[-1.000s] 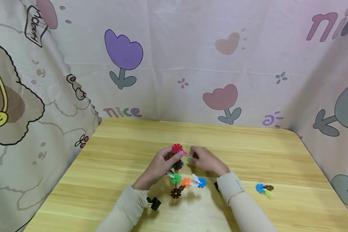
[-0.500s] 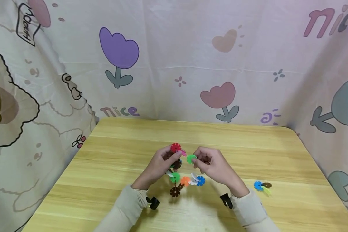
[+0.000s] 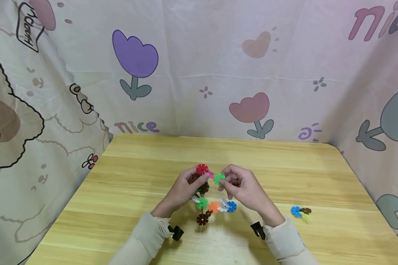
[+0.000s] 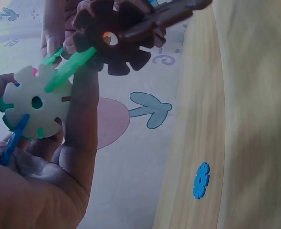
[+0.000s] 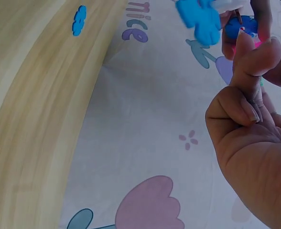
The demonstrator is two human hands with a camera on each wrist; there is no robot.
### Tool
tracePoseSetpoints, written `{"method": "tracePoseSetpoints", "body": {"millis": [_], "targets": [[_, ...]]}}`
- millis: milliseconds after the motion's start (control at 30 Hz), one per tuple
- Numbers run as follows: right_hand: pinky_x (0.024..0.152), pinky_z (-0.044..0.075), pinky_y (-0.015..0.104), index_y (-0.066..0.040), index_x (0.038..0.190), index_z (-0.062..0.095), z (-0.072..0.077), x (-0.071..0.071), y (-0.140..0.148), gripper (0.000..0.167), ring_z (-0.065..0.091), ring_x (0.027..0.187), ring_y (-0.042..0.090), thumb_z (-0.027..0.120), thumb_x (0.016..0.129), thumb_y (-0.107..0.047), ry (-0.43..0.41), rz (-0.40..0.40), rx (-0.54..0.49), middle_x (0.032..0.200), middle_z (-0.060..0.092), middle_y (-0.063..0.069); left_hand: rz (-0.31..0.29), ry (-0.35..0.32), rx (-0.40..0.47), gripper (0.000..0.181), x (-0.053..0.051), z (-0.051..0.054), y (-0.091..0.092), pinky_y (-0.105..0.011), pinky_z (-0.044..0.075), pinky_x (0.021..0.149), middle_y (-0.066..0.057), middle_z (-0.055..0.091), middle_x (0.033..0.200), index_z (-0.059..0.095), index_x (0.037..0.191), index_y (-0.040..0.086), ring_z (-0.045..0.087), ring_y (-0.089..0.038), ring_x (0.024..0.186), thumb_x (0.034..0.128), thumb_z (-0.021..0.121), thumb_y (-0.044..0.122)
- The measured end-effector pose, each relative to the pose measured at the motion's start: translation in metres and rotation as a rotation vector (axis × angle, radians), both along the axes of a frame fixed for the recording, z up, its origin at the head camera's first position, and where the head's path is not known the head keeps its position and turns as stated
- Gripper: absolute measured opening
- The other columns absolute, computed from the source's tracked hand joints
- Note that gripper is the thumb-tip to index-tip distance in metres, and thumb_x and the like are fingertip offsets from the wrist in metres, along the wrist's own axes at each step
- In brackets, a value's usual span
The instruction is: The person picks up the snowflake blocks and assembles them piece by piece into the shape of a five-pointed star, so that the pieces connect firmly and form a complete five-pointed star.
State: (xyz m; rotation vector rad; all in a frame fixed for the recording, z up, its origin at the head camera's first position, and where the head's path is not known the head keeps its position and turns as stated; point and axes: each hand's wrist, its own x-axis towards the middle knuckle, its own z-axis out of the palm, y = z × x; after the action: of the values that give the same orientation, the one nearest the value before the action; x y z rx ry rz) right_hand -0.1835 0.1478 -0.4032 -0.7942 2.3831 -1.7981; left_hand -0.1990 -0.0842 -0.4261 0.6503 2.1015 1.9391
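My left hand (image 3: 182,189) grips a build of notched plastic snowflake discs. At its top sit a red disc (image 3: 202,169) and a pink disc (image 3: 209,175) seen nearly edge-on. Below hang a green disc (image 3: 202,203), an orange disc (image 3: 213,207), a blue disc (image 3: 231,207) and brown ones. In the left wrist view a white disc (image 4: 28,102) lies against the fingers, beside a large brown disc (image 4: 114,57). Between thumb and fingers my right hand (image 3: 243,186) pinches a bright green disc (image 3: 219,179) beside the pink one; whether they touch, I cannot tell.
On the wooden table (image 3: 136,165), right of the right forearm, lies a small cluster with a blue disc (image 3: 296,211), a brown disc (image 3: 306,211) and a yellow disc (image 3: 306,218). A printed cloth (image 3: 192,55) hangs behind the table.
The right hand has turned, bringing the pinched green disc into fuller view, then risen slightly. The left hand stays nearly in place with the build.
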Motion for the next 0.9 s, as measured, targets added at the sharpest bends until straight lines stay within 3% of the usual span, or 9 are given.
{"method": "tracePoseSetpoints", "body": {"millis": [367,733,900], "targets": [[0.046,0.047,0.026,-0.004,0.101,0.065,0.0014,0.0046,-0.0072,0.005,0.059,0.051,0.021,0.068,0.099,-0.002,0.003,-0.029,0.005,0.077,0.073,0.0,0.015,0.013,-0.012,0.026,0.0011,-0.0002,0.0017,-0.032,0.058,0.064,-0.01,0.065,0.092,0.068,0.118,0.005,0.061,-0.021,0.076,0.108,0.058,0.027],[0.054,0.051,0.028,-0.002,0.101,0.066,0.0007,0.004,-0.0106,0.004,0.06,0.051,0.022,0.066,0.099,0.001,-0.024,-0.056,-0.001,0.075,0.073,0.001,-0.019,-0.039,-0.016,0.026,0.0027,0.0007,0.0021,-0.033,0.059,0.064,-0.011,0.064,0.088,0.063,0.115,0.004,0.062,-0.021,0.072,0.1089,0.056,0.028],[0.049,0.047,0.026,-0.002,0.102,0.067,-0.0004,0.0022,-0.0089,0.004,0.057,0.05,0.022,0.066,0.099,0.0,-0.038,-0.048,0.005,0.075,0.072,0.002,-0.072,-0.063,-0.008,0.029,0.0019,0.0009,0.0022,-0.033,0.059,0.066,-0.012,0.065,0.087,0.058,0.116,-0.001,0.063,-0.021,0.073,0.1105,0.052,0.026]]}}
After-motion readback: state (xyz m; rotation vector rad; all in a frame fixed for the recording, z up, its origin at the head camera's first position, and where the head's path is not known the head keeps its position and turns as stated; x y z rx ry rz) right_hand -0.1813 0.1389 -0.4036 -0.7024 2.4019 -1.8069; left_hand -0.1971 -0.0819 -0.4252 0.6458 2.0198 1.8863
